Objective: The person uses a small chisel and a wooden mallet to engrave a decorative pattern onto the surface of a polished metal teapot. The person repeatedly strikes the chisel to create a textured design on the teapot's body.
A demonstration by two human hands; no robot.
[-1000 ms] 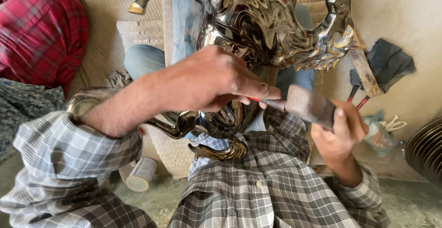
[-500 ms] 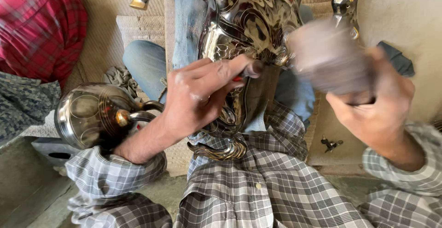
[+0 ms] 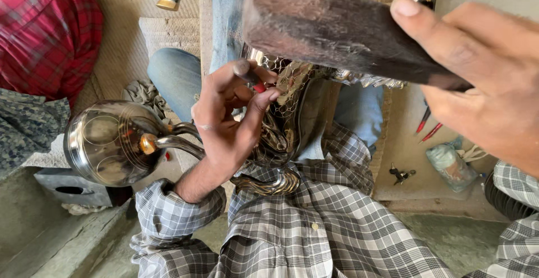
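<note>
**Close up: mallet raised over an ornate metal vessel**

Up near the camera, the right hand (image 3: 483, 81) is clenched round a dark wooden mallet (image 3: 337, 31), whose blunt head hangs above the vessel (image 3: 286, 115) and blocks much of its upper part from view. The vessel, an engraved silver-coloured piece with gold trim, stands on the person's lap, its foot resting among the folds of the checked shirt (image 3: 314, 227). The left hand (image 3: 230, 121) rests against the vessel's left flank, fingers (image 3: 258, 101) pinched on a small punch (image 3: 250, 79) with a red mark, its tip set to the netted engraving.

Left of the vessel, just past the left wrist, lies a round metal pot (image 3: 106, 143) on its side, with a curved handle and a brass knob. Further left are a grey block (image 3: 73, 188) and red checked cloth (image 3: 48, 31). Behind the vessel sit jeans-clad legs (image 3: 179, 76). Right of the vessel, on the floor, lie red-handled tools (image 3: 426, 126), a small key-like piece (image 3: 401, 174) and a wrapped bundle (image 3: 449, 166).
</note>
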